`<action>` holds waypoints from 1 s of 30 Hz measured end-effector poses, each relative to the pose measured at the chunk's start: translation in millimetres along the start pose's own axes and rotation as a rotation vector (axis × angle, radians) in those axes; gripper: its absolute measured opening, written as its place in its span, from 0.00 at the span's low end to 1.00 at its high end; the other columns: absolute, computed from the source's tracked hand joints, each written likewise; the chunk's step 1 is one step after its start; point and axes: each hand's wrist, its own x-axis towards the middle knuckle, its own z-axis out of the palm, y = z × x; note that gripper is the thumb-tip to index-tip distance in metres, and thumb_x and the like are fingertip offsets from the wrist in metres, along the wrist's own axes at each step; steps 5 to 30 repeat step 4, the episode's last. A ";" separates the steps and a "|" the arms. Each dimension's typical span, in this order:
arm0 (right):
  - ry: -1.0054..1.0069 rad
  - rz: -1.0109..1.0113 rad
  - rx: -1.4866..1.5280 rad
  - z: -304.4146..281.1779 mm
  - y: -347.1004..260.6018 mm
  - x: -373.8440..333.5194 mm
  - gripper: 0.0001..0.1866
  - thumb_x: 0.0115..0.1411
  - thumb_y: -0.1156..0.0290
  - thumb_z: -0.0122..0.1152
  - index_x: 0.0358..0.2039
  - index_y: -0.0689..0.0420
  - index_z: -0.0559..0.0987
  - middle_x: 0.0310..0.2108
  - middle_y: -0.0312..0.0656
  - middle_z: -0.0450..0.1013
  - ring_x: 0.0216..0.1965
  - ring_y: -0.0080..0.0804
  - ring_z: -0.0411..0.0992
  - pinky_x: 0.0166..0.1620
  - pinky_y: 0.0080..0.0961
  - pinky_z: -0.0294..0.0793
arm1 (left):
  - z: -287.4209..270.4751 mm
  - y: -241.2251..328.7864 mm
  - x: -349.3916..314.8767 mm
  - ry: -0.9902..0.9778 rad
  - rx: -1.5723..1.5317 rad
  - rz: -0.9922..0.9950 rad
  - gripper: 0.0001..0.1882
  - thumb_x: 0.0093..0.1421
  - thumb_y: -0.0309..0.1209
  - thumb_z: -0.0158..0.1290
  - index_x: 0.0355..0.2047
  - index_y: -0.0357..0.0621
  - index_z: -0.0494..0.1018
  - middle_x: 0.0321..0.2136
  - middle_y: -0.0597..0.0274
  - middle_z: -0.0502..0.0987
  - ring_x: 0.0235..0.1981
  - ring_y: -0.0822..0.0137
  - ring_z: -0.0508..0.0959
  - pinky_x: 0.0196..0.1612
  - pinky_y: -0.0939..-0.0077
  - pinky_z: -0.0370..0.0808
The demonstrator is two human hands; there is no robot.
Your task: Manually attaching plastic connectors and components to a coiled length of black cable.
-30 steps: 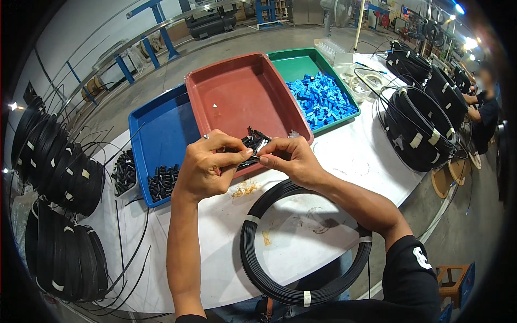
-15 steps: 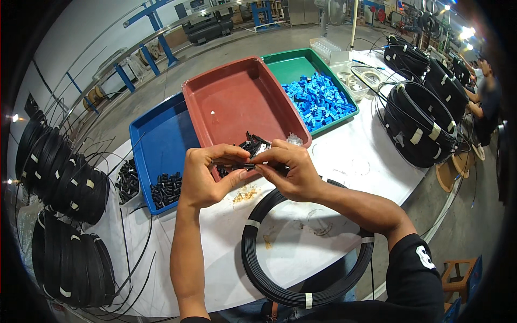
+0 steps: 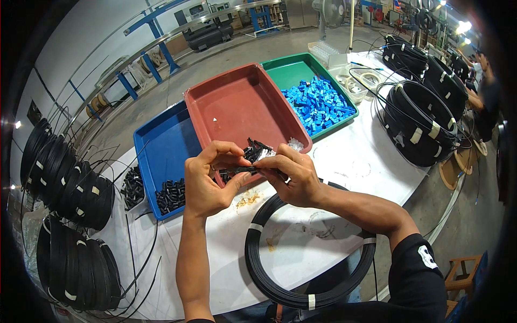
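Both hands meet over the near edge of the red tray (image 3: pixel 242 89). A small, slim black part (image 3: pixel 245 169) is pinched between the fingertips of my left hand (image 3: pixel 211 180) and my right hand (image 3: pixel 295 175); fingers partly cover it, so its exact kind does not show. Just behind the fingers, black pieces (image 3: pixel 257 146) and clear plastic pieces (image 3: pixel 295 144) lie in the tray's near end. Below my right forearm rests a coil of black cable (image 3: pixel 252 253), bound with pale tape, overhanging the table's near edge.
On the left, a blue tray (image 3: pixel 156 137) holds short black sleeves (image 3: pixel 171 196). A green tray (image 3: pixel 280 64) with blue connectors (image 3: pixel 318 105) stands behind right. Stacked black cable coils flank the table at left (image 3: pixel 81 264) and right (image 3: pixel 417 124). A stool (image 3: pixel 462 274) stands at lower right.
Both hands stay together at the red tray's near edge, the fingers shifting slightly around the small black part. My right hand has tilted a little. The whole view has moved slightly.
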 end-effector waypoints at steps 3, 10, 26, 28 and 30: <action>-0.008 0.009 -0.022 -0.3 0.1 -1.4 0.13 0.49 0.84 0.67 0.37 0.59 0.81 0.25 0.39 0.70 0.21 0.29 0.68 0.22 0.26 0.65 | 2.1 2.8 -1.3 0.024 0.003 -0.023 0.24 0.45 0.15 0.65 0.43 0.38 0.72 0.32 0.57 0.82 0.40 0.68 0.83 0.49 0.76 0.77; -0.002 0.003 -0.038 -0.1 -0.3 -1.0 0.13 0.50 0.82 0.68 0.37 0.58 0.81 0.25 0.40 0.71 0.21 0.29 0.68 0.22 0.27 0.66 | 2.8 5.8 -1.1 0.030 0.026 -0.016 0.24 0.45 0.16 0.66 0.43 0.39 0.72 0.32 0.56 0.82 0.40 0.67 0.83 0.50 0.76 0.77; -0.002 0.003 -0.038 -0.1 -0.3 -1.0 0.13 0.50 0.82 0.68 0.37 0.58 0.81 0.25 0.40 0.71 0.21 0.29 0.68 0.22 0.27 0.66 | 2.8 5.8 -1.1 0.030 0.026 -0.016 0.24 0.45 0.16 0.66 0.43 0.39 0.72 0.32 0.56 0.82 0.40 0.67 0.83 0.50 0.76 0.77; -0.002 0.003 -0.038 -0.1 -0.3 -1.0 0.13 0.50 0.82 0.68 0.37 0.58 0.81 0.25 0.40 0.71 0.21 0.29 0.68 0.22 0.27 0.66 | 2.8 5.8 -1.1 0.030 0.026 -0.016 0.24 0.45 0.16 0.66 0.43 0.39 0.72 0.32 0.56 0.82 0.40 0.67 0.83 0.50 0.76 0.77; -0.002 0.003 -0.038 -0.1 -0.3 -1.0 0.13 0.50 0.82 0.68 0.37 0.58 0.81 0.25 0.40 0.71 0.21 0.29 0.68 0.22 0.27 0.66 | 2.8 5.8 -1.1 0.030 0.026 -0.016 0.24 0.45 0.16 0.66 0.43 0.39 0.72 0.32 0.56 0.82 0.40 0.67 0.83 0.50 0.76 0.77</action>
